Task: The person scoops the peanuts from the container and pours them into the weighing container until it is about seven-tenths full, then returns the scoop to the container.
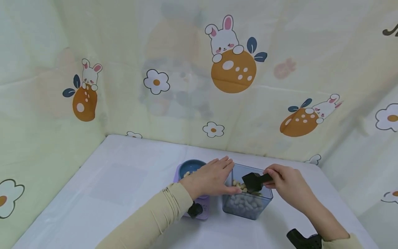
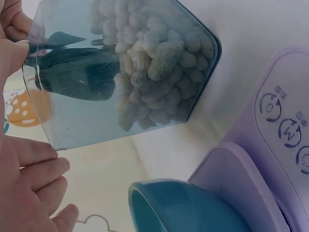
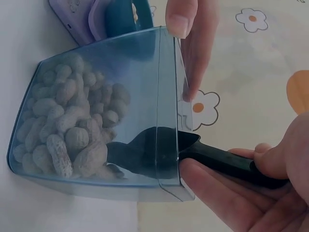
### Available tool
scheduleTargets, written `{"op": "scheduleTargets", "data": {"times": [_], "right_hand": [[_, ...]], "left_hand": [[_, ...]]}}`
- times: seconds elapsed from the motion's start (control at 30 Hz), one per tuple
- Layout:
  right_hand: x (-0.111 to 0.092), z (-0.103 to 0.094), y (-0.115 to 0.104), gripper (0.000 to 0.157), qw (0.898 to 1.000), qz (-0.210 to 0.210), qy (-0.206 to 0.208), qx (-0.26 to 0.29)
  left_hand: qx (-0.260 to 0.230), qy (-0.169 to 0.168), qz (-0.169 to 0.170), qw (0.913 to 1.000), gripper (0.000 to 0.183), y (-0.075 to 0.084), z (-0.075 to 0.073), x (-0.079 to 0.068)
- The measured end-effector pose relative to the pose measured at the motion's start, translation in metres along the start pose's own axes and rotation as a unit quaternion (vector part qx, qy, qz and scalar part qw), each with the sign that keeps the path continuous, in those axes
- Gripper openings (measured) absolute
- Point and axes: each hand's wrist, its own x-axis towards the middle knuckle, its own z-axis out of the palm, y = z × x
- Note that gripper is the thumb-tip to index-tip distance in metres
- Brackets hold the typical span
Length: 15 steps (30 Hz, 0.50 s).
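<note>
My right hand (image 1: 287, 183) grips the handle of a black scoop (image 1: 253, 182), whose head dips inside a clear bluish container (image 1: 264, 205). Peanuts (image 3: 63, 121) in their shells fill the lower part of the container, with the scoop's tip right at them in the right wrist view. My left hand (image 1: 214, 178) rests on the container's left rim, fingers straight and thumb stretched along the near edge. Left of the container, a blue bowl (image 2: 188, 208) sits on a purple kitchen scale (image 2: 236, 128). Some peanuts show in the bowl, partly hidden behind my left hand.
A white cloth-covered table (image 1: 124, 186) extends left of the scale. Printed curtains (image 1: 186, 103) with rabbits and flowers enclose the back and sides. Black wrist devices sit under both forearms, the right one (image 1: 304, 239) near the front edge.
</note>
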Motion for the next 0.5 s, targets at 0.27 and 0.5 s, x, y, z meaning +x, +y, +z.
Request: {"op": "scheduleTargets", "data": {"times": [0.27,0.5], "right_hand": [[-0.0026,0.0002,0.0037,0.018,0.998,-0.005,-0.058,0.024],[0.0002,-0.0013,0.0055,0.021,0.996,0.012,-0.084,0.038]], "left_hand": [[0.010,-0.004,-0.014,0.9998,0.091,0.0012,0.0004,0.0016],[0.043,0.010,-0.009,0.9990,0.092,0.0049,0.0017,0.0050]]}}
